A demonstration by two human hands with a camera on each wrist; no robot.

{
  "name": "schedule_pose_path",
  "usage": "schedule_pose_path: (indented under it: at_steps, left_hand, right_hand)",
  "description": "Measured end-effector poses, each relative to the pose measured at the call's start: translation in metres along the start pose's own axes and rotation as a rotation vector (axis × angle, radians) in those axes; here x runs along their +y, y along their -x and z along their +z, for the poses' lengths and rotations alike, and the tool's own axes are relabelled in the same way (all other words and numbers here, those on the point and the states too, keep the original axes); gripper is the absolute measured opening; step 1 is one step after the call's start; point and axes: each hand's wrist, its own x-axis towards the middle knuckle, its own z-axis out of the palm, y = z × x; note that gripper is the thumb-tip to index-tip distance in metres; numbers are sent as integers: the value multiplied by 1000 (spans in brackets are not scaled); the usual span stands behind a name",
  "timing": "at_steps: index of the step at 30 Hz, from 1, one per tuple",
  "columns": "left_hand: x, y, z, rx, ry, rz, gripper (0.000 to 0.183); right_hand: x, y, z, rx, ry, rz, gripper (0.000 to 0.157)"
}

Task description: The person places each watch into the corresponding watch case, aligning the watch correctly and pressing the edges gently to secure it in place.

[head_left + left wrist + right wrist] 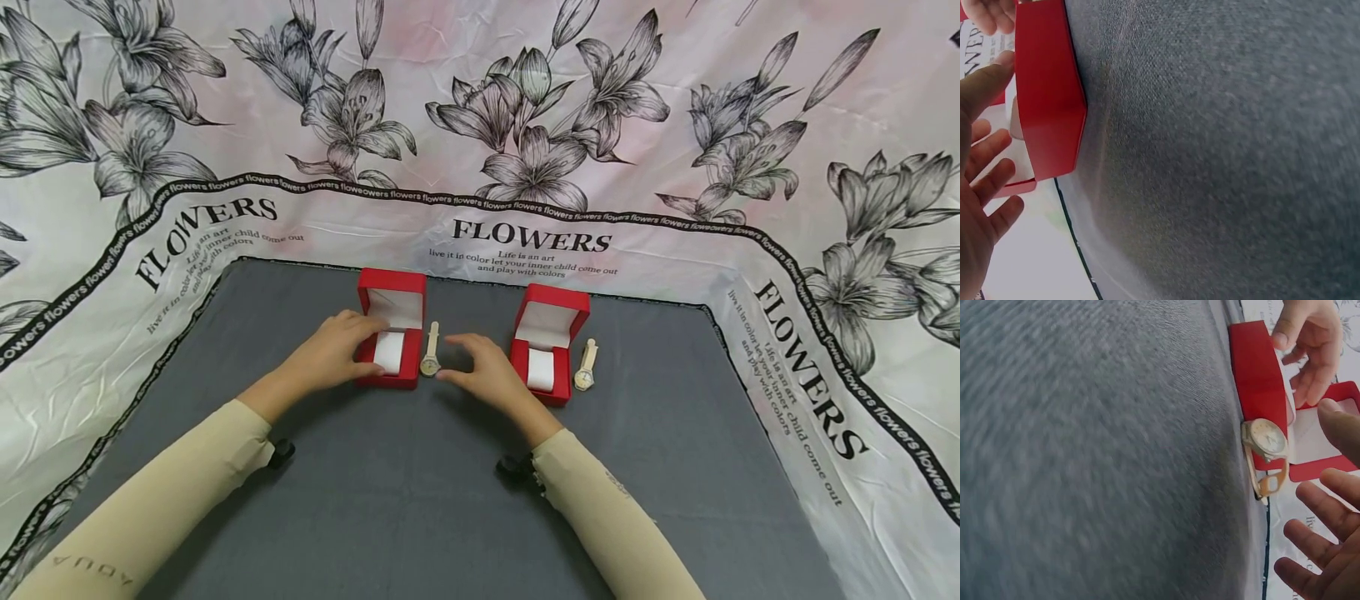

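Grey cloth (405,500) beneath two red boxes (407,333) (547,346), two watches (431,364) (585,377).

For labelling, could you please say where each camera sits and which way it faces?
Head: head-worn, facing forward and down at left box and right box; left hand and right hand show.
Left wrist: worn there, facing left box; both hands show.
Right wrist: worn there, facing left box and left watch; both hands show.
Both wrist views share left box.

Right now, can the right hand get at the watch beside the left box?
Likely yes: the right hand is open close beside the watch, nothing showing between them; the left box stands on the other side.
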Motion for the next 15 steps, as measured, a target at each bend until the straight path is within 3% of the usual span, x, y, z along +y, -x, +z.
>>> schedule_pose_path:
  at_steps: [7, 15]
  left_hand:
    - [4, -3, -1, -14, -47, 0, 72]
    - [7, -8, 0, -31, -68, -5, 72]
  right_hand:
    - [-3, -4, 12, -10, -20, 29, 61]
    - [-6, -7, 21, 24, -39, 83, 41]
